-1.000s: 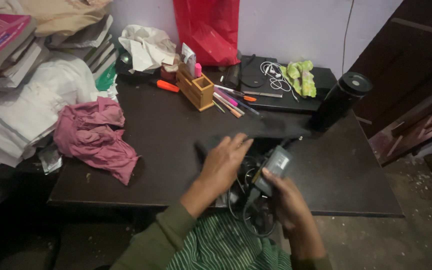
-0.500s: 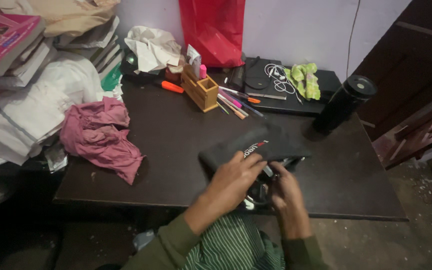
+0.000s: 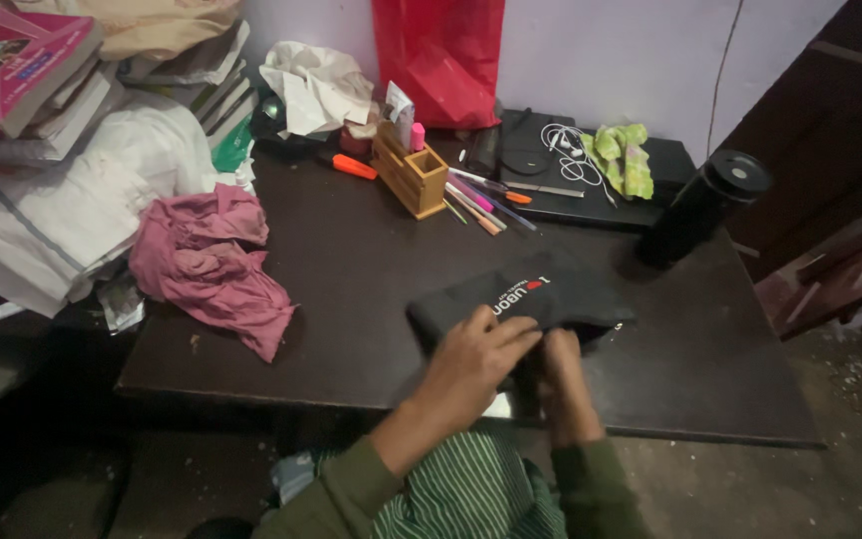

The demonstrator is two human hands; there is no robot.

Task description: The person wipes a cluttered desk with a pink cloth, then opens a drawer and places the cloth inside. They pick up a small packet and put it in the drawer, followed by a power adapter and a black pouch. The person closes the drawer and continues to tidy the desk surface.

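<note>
Head view: left hand (image 3: 478, 354) and right hand (image 3: 557, 361) each grip clamped on the dark pouch's (image 3: 521, 297) near edge.

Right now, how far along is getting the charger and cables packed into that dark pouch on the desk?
Done: charger and cables are out of sight, apparently inside the dark pouch. In hand: left hand and right hand press together at its near edge. Left: I cannot tell if it is closed; pens and earphones lie loose.

Matt black cloth pouch (image 3: 521, 299) on smooth dark wooden table (image 3: 351, 279)
</note>
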